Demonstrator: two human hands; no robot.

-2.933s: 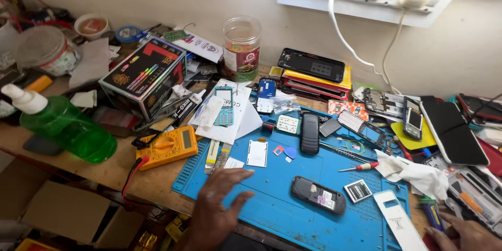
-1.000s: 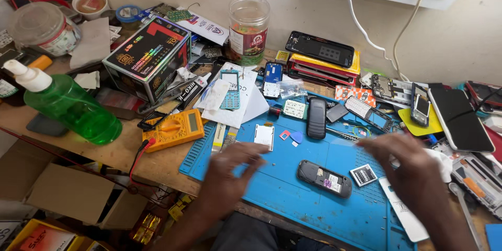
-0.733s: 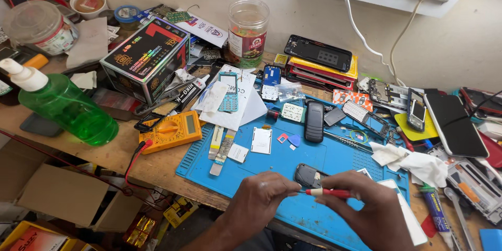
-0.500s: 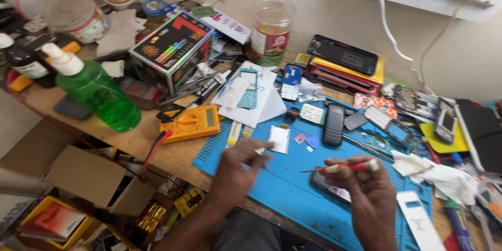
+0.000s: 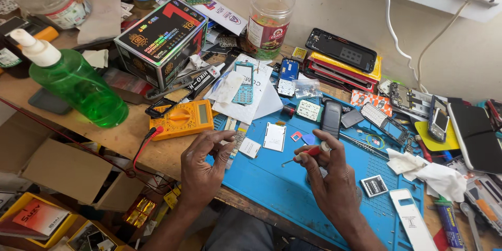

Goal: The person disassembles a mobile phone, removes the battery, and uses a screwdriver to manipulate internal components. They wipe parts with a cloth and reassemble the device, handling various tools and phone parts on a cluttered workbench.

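My right hand (image 5: 330,180) is closed around a small red-handled screwdriver (image 5: 307,153), whose thin tip points left over the blue work mat (image 5: 269,191). To its left, my left hand (image 5: 205,166) hovers at the mat's left edge with thumb and fingertips pinched together; I cannot make out anything between them. Both hands are close together above the mat's front part. A dark keypad phone (image 5: 331,117) lies just beyond the right hand, and small white phone parts (image 5: 274,136) lie between the hands.
A yellow multimeter (image 5: 180,119) with red lead sits left of the mat, and a green spray bottle (image 5: 78,86) stands further left. A black box (image 5: 159,39), a jar (image 5: 269,21), stacked phones (image 5: 342,52), a battery (image 5: 375,185) and a white cloth (image 5: 436,170) crowd the bench.
My right hand picked up the red screwdriver from the mat's right side. Both hands came together over the small phone, then lifted slightly; the phone is now hidden under the right hand.
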